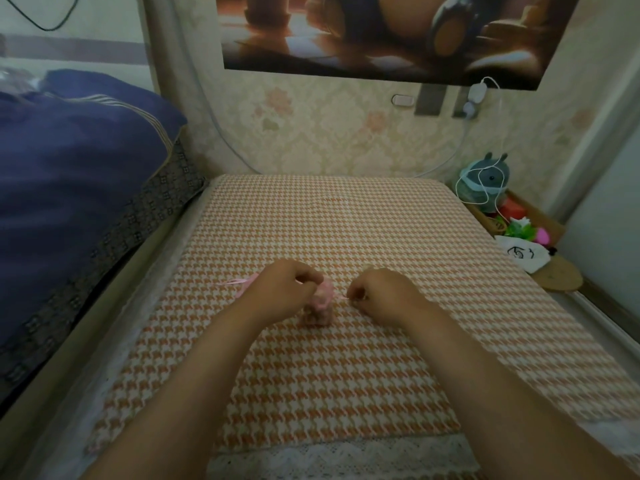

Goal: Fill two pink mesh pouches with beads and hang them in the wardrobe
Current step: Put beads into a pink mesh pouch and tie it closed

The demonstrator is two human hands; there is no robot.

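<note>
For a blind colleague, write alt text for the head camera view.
The left hand holds the top of a pink mesh pouch on an orange houndstooth cloth while the right hand pinches its ribbon. Dark blue bedding lies left.

Left hand (284, 292) grips pink pouch (321, 301); right hand (384, 296) pinches its drawstring (341, 297).

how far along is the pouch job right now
One pink mesh pouch looks filled, sitting bulged on the houndstooth cloth. In hand: the left hand grips its top and the right hand pinches its drawstring, apparently drawing it shut. Left: a second pouch is not clearly visible and nothing is hung yet.
</note>
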